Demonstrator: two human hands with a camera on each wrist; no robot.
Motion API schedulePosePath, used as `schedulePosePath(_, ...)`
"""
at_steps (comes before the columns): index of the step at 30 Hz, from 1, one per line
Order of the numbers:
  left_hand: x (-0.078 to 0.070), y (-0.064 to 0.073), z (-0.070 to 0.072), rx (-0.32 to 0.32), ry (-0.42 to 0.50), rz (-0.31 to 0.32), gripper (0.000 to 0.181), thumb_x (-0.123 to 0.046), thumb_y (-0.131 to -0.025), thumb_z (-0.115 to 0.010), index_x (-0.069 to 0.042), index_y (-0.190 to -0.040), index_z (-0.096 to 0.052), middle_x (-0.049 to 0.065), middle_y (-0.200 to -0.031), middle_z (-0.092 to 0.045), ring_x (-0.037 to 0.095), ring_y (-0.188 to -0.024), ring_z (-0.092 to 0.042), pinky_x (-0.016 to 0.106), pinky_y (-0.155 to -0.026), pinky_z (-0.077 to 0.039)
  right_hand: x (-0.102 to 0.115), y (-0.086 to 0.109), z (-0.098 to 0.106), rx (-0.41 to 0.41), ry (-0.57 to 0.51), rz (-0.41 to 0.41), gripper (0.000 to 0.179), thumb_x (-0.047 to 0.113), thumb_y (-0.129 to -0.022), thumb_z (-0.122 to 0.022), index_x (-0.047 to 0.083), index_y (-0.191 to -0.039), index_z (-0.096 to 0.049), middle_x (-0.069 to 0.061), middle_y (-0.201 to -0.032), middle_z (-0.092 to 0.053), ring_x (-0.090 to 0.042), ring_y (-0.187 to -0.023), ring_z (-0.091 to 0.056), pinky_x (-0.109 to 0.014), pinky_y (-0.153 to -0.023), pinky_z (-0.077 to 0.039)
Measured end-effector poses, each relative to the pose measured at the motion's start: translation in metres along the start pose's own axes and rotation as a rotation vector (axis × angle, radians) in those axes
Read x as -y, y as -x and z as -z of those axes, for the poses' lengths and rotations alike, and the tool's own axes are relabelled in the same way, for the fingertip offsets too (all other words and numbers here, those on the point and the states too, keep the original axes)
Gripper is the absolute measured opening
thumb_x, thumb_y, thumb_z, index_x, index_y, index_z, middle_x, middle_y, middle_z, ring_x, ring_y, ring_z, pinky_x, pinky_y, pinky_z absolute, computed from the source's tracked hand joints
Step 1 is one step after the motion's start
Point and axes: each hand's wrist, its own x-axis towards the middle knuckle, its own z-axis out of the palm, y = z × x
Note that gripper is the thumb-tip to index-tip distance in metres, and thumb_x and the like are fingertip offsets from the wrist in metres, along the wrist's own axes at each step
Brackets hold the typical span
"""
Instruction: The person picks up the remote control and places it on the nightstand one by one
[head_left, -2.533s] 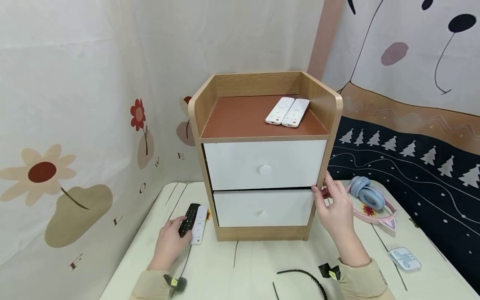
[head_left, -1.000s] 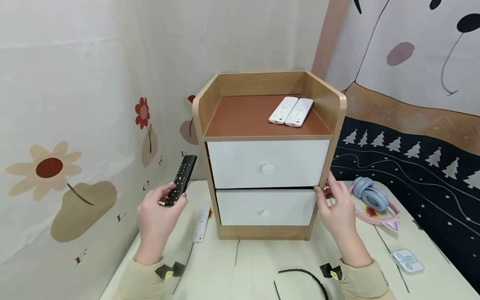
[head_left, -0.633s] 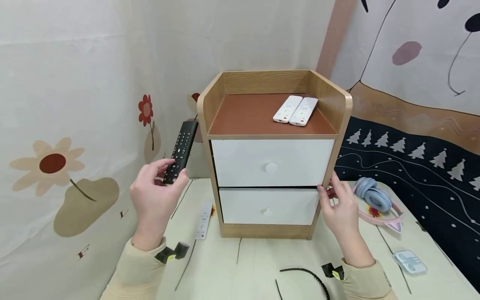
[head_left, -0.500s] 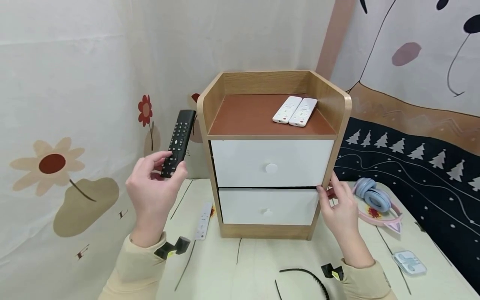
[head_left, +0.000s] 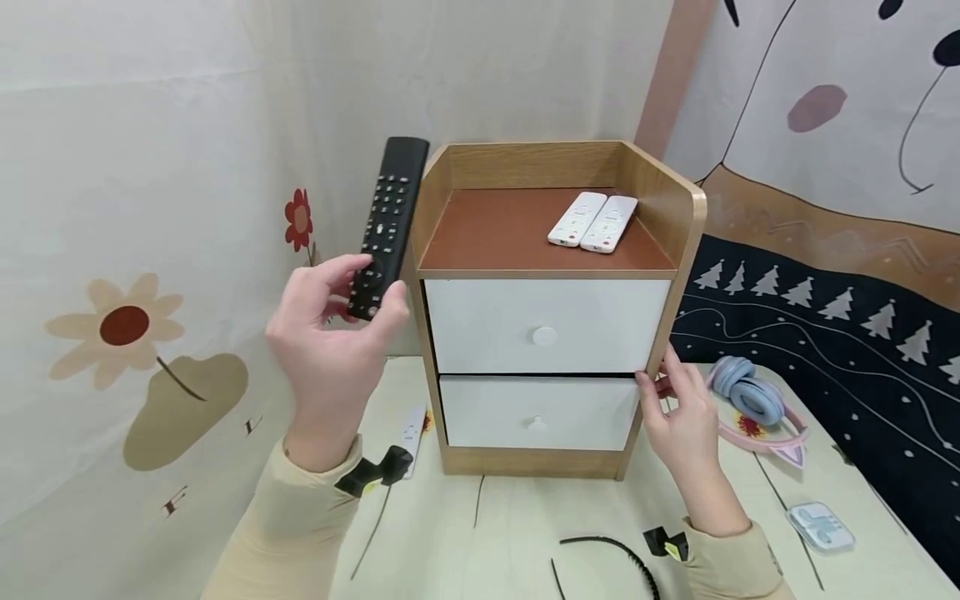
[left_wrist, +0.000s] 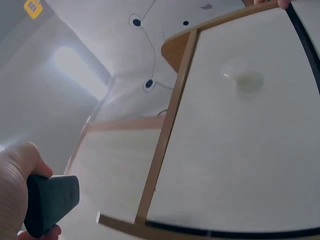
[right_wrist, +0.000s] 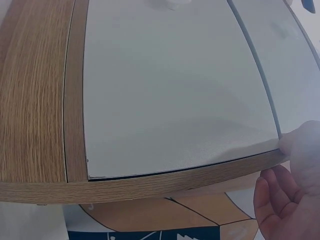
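Observation:
My left hand point(head_left: 330, 350) pinches a black remote control point(head_left: 392, 217) near its lower end, thumb on one side and fingers on the other. The remote is raised beside the upper left of a small wooden cabinet point(head_left: 427, 367) with two white drawers, its buttons facing me. In the left wrist view one end of the remote point(left_wrist: 57, 200) shows past the thumb. My right hand point(head_left: 684, 421) grips the cabinet's right side edge, thumb at the front by the gap between the drawers, fingers against the side panel. Two white remotes point(head_left: 592, 222) lie side by side on the brown top shelf point(head_left: 487, 229).
Another white remote point(head_left: 414, 425) lies on the table left of the cabinet, partly hidden by the left wrist's mount. To the right are blue and pink cat-ear headphones point(head_left: 750, 396) and a clear case point(head_left: 821, 525) with earphones. A black headband point(head_left: 615, 546) lies in front.
My left hand has picked the black remote up from beside the white one on the table and lifted it to shelf height, lately moving right. My right hand stays on the cabinet's side.

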Motion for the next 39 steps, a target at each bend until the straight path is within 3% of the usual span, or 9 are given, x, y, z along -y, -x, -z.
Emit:
schedulePosePath(3,-0.006,-0.003,-0.01,0.055,-0.004,-0.076,0.031,-0.02,-0.084,-0.085,-0.008,-0.113,-0.084,0.011,-0.095,-0.074,0.012,-0.078,-0.065,0.012,-0.069,-0.054,-0.001,0.0,0.0,-0.002,0.0,0.002,0.065,-0.005,-0.092,-0.082,-0.003,-0.154,-0.06,-0.022,-0.1,-0.069,-0.005,-0.081,-0.062,0.006,-0.085,-0.042)
schedulePosePath(6,-0.012,-0.005,-0.021,0.126,-0.057,-0.141,0.031,-0.022,-0.084,-0.085,-0.008,-0.112,-0.084,0.013,-0.095,-0.076,0.017,-0.078,-0.066,0.014,-0.068,-0.055,-0.001,0.0,0.0,-0.002,-0.002,0.006,0.065,-0.005,-0.092,-0.082,-0.003,-0.154,-0.06,-0.022,-0.101,-0.07,-0.009,-0.08,-0.063,0.006,-0.085,-0.042)
schedulePosePath(12,-0.021,-0.009,-0.045,0.279,-0.23,-0.187,0.031,-0.03,-0.086,-0.082,-0.011,-0.11,-0.084,0.012,-0.095,-0.079,0.026,-0.085,-0.068,0.041,-0.067,-0.055,-0.001,0.001,0.0,-0.006,0.008,0.005,0.065,-0.005,-0.092,-0.082,-0.003,-0.153,-0.06,-0.022,-0.101,-0.07,-0.015,-0.078,-0.064,0.006,-0.085,-0.042)
schedulePosePath(17,-0.025,-0.011,-0.062,0.383,-0.297,-0.151,0.028,-0.031,-0.085,-0.079,-0.015,-0.108,-0.082,0.011,-0.095,-0.077,0.027,-0.085,-0.067,0.045,-0.068,-0.054,-0.001,0.001,0.0,-0.004,0.007,0.002,0.065,-0.005,-0.092,-0.082,-0.003,-0.153,-0.06,-0.022,-0.101,-0.07,-0.012,-0.079,-0.064,0.006,-0.085,-0.042)
schedulePosePath(24,-0.026,-0.016,-0.082,0.505,-0.352,-0.091,0.028,-0.031,-0.085,-0.078,-0.015,-0.107,-0.08,0.01,-0.095,-0.075,0.028,-0.083,-0.066,0.046,-0.071,-0.054,-0.001,0.001,-0.001,-0.005,-0.01,0.008,0.065,-0.006,-0.092,-0.082,-0.004,-0.153,-0.06,-0.022,-0.101,-0.07,-0.026,-0.078,-0.066,0.006,-0.086,-0.042)
schedulePosePath(28,-0.026,-0.02,-0.089,0.565,-0.405,-0.055,0.027,-0.033,-0.087,-0.079,-0.016,-0.108,-0.08,0.01,-0.097,-0.075,0.027,-0.086,-0.066,0.046,-0.073,-0.055,0.0,0.0,-0.001,-0.009,-0.013,0.014,0.065,-0.006,-0.091,-0.082,-0.004,-0.153,-0.061,-0.022,-0.101,-0.07,-0.024,-0.077,-0.066,0.006,-0.086,-0.042)
schedulePosePath(39,-0.033,-0.044,-0.106,0.751,-0.552,0.139,0.03,-0.039,-0.088,-0.073,-0.025,-0.114,-0.077,0.002,-0.101,-0.075,0.02,-0.088,-0.065,0.042,-0.074,-0.052,0.0,-0.002,0.0,-0.009,-0.007,0.006,0.064,-0.005,-0.092,-0.082,-0.004,-0.152,-0.061,-0.023,-0.101,-0.07,-0.021,-0.078,-0.066,0.006,-0.085,-0.041)
